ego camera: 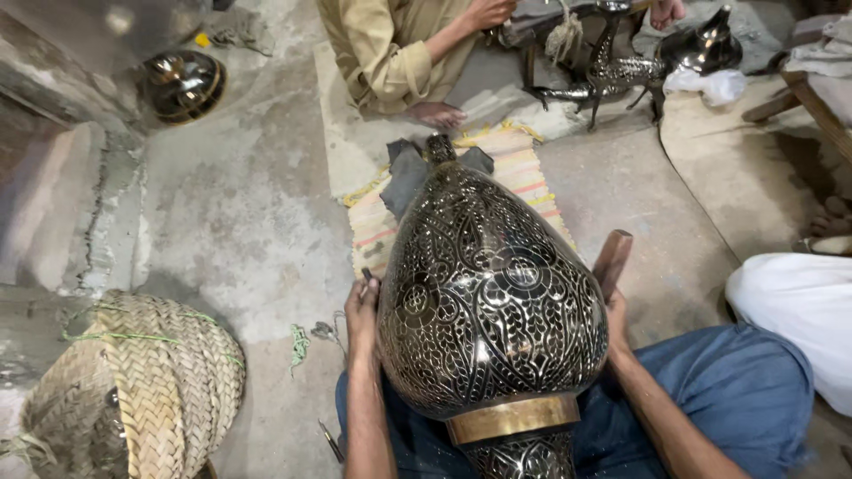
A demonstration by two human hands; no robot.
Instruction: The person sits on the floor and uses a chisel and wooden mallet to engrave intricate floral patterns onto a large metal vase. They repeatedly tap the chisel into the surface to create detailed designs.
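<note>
Head view: large engraved metal vase (493,297), dark with silver floral tracery and a brass band (513,418) near its base, lying across the person's lap in blue trousers (728,390), its neck resting on a striped mat (524,168). Left hand (361,310) — fingers closed around a small dark tool (366,275) held against the vase's flank. Right hand (615,312) — gripping a wooden mallet handle (612,260) beside the vase. Woven straw basket (133,386) at lower left; another person in tan clothing (386,49) seated beyond the mat.
</note>
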